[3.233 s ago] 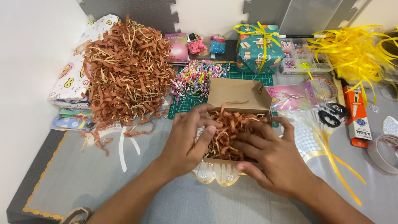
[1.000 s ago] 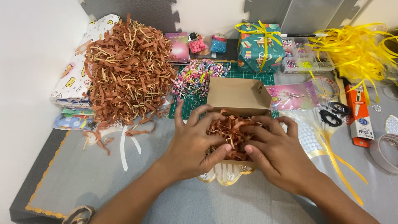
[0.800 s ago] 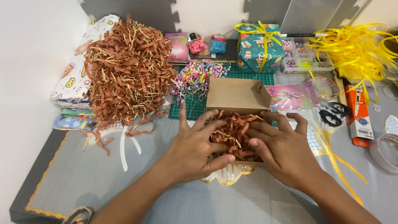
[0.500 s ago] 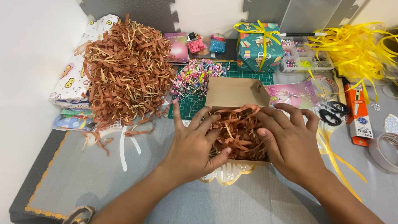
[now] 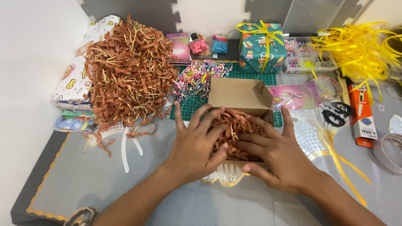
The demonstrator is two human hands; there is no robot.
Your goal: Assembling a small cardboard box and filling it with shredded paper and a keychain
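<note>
A small brown cardboard box (image 5: 240, 94) with its lid flap standing up sits in the middle of the table, filled with brown shredded paper (image 5: 235, 124). My left hand (image 5: 197, 144) lies flat on the left side of the shreds, fingers spread. My right hand (image 5: 276, 152) lies flat on the right side, fingers pointing left, thumb at the box's near edge. Both press on the filling. A gold-edged clear piece (image 5: 224, 179) pokes out under the box's front.
A big heap of brown shredded paper (image 5: 125, 73) lies at left, beside folded patterned paper (image 5: 73, 83). Behind are beads (image 5: 197, 77), a wrapped teal gift box (image 5: 261, 46), a bead tray (image 5: 307, 58). Right: yellow ribbon (image 5: 360, 46), scissors (image 5: 335, 113), tape roll (image 5: 389, 152), orange cutter package (image 5: 363, 113).
My hands have kept shifting over the shreds in the box; the right hand slid back toward me and leftward, and both now lie flatter on the filling.
</note>
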